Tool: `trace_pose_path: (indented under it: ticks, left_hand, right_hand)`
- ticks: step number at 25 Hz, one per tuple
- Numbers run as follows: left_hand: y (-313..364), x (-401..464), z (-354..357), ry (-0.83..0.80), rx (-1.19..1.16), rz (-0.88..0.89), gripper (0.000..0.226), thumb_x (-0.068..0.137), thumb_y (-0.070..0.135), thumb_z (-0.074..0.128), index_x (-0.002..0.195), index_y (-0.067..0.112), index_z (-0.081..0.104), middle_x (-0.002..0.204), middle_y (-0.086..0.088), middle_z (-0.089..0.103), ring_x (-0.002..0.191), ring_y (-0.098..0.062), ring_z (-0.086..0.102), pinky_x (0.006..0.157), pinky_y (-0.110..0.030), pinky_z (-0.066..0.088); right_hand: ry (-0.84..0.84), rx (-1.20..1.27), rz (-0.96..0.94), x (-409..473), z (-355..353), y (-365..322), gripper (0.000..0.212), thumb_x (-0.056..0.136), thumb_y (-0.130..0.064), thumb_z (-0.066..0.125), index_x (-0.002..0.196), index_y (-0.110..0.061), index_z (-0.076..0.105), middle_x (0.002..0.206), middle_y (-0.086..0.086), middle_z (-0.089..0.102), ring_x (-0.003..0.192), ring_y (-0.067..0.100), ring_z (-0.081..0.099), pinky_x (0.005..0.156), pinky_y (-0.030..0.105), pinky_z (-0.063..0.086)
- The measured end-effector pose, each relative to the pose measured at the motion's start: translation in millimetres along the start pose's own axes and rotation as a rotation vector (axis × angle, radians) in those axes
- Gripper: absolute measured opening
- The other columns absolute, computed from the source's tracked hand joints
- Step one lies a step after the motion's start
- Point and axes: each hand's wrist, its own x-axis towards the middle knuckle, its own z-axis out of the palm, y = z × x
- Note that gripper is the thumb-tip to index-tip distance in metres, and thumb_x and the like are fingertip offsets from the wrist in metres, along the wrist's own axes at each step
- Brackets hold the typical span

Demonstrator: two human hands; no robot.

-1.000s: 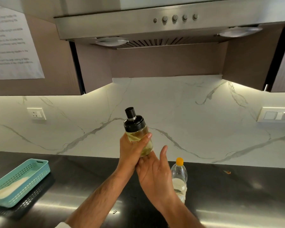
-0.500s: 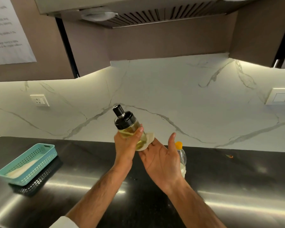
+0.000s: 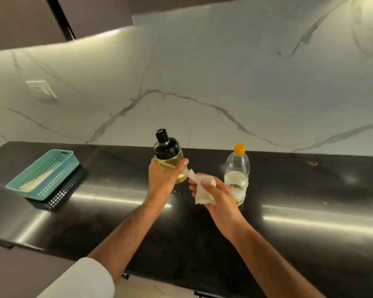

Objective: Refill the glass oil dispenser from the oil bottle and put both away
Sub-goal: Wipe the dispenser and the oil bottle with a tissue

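My left hand [image 3: 163,181] grips the glass oil dispenser [image 3: 168,155] round its lower body and holds it upright above the counter. It has a black cap and spout and yellow oil inside. Just to its right, my right hand [image 3: 215,197] holds a crumpled white tissue [image 3: 202,189] close beside the dispenser's base. Behind that hand stands the clear plastic oil bottle [image 3: 237,175] on the dark counter [image 3: 310,190], with an orange cap on and oil in its lower half.
A teal perforated basket [image 3: 44,174] with something white inside sits on a black basket at the counter's left. A wall socket [image 3: 41,89] is on the marble backsplash. A small brown speck [image 3: 312,163] lies at the far right of the counter.
The view has tilted down. My left hand has lowered the dispenser toward the counter. My right hand has come away from under its base and now shows the tissue.
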Motion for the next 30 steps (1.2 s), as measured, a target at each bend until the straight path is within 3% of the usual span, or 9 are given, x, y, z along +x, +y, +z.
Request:
trace_pose_path:
  ticks: [3, 5, 7, 11, 17, 21, 25, 30]
  left_hand:
    - [-30, 10, 2, -0.060, 0.023, -0.002, 0.061, 0.071, 0.016, 0.090, 0.123, 0.021, 0.059, 0.109, 0.004, 0.070, 0.095, 0.000, 0.069, 0.081, -0.017, 0.056]
    - [-49, 23, 4, -0.135, 0.033, -0.020, 0.066, 0.070, 0.012, 0.090, 0.125, 0.019, 0.054, 0.111, 0.004, 0.067, 0.093, 0.007, 0.067, 0.076, -0.012, 0.053]
    - [-73, 43, 4, -0.222, 0.043, -0.038, 0.066, 0.070, 0.010, 0.091, 0.124, 0.020, 0.053, 0.115, -0.003, 0.066, 0.098, 0.003, 0.068, 0.073, -0.012, 0.054]
    - [-118, 93, 10, -0.344, 0.053, -0.044, 0.067, 0.058, 0.023, 0.096, 0.111, 0.038, 0.058, 0.128, -0.016, 0.059, 0.114, -0.020, 0.065, 0.071, -0.017, 0.057]
    - [-187, 177, 29, -0.453, 0.087, -0.072, 0.077, 0.053, 0.031, 0.098, 0.116, 0.031, 0.053, 0.125, -0.007, 0.062, 0.112, -0.016, 0.067, 0.073, -0.023, 0.059]
    - [-232, 222, 42, -0.454, 0.134, -0.060, 0.072, 0.052, 0.038, 0.098, 0.108, 0.044, 0.052, 0.123, -0.004, 0.063, 0.109, -0.013, 0.068, 0.091, -0.036, 0.060]
    - [-268, 259, 54, -0.469, 0.159, -0.063, 0.075, 0.052, 0.043, 0.100, 0.115, 0.034, 0.060, 0.120, -0.007, 0.066, 0.105, -0.017, 0.071, 0.085, -0.042, 0.062]
    - [-293, 287, 66, -0.484, 0.183, -0.083, 0.079, 0.050, 0.054, 0.099, 0.116, 0.026, 0.066, 0.115, -0.011, 0.068, 0.101, -0.024, 0.073, 0.083, -0.046, 0.062]
  right_hand:
    - [0.093, -0.517, -0.110, 36, -2, 7, 0.036, 0.094, -0.020, 0.071, 0.128, -0.023, 0.060, 0.117, 0.000, 0.069, 0.108, 0.018, 0.068, 0.087, 0.030, 0.057]
    - [0.079, -0.775, -0.166, 59, -1, 12, 0.051, 0.086, -0.019, 0.079, 0.131, -0.025, 0.056, 0.120, -0.009, 0.063, 0.102, 0.004, 0.062, 0.078, 0.014, 0.050]
    - [0.070, -0.881, -0.204, 82, 2, 22, 0.057, 0.081, -0.020, 0.084, 0.132, -0.022, 0.057, 0.121, -0.012, 0.061, 0.101, -0.005, 0.057, 0.077, 0.005, 0.044]
    - [0.200, -0.927, -0.214, 135, -2, 50, 0.057, 0.078, -0.022, 0.087, 0.128, -0.021, 0.059, 0.122, -0.010, 0.063, 0.107, -0.002, 0.054, 0.080, 0.005, 0.038]
    - [0.302, -0.921, -0.149, 225, -21, 89, 0.059, 0.081, -0.018, 0.084, 0.133, -0.022, 0.055, 0.129, -0.007, 0.061, 0.109, 0.000, 0.053, 0.075, 0.005, 0.038]
    - [0.335, -0.934, -0.119, 275, -34, 110, 0.061, 0.085, -0.014, 0.080, 0.139, -0.019, 0.053, 0.135, -0.003, 0.060, 0.121, 0.008, 0.055, 0.091, 0.011, 0.036]
    - [0.344, -0.950, -0.110, 312, -41, 122, 0.060, 0.085, -0.014, 0.078, 0.139, -0.019, 0.053, 0.133, -0.004, 0.060, 0.113, 0.001, 0.050, 0.074, 0.002, 0.035]
    - [0.358, -0.984, -0.097, 337, -47, 124, 0.058, 0.087, -0.009, 0.075, 0.140, -0.019, 0.053, 0.135, -0.003, 0.060, 0.113, 0.001, 0.050, 0.072, 0.002, 0.034]
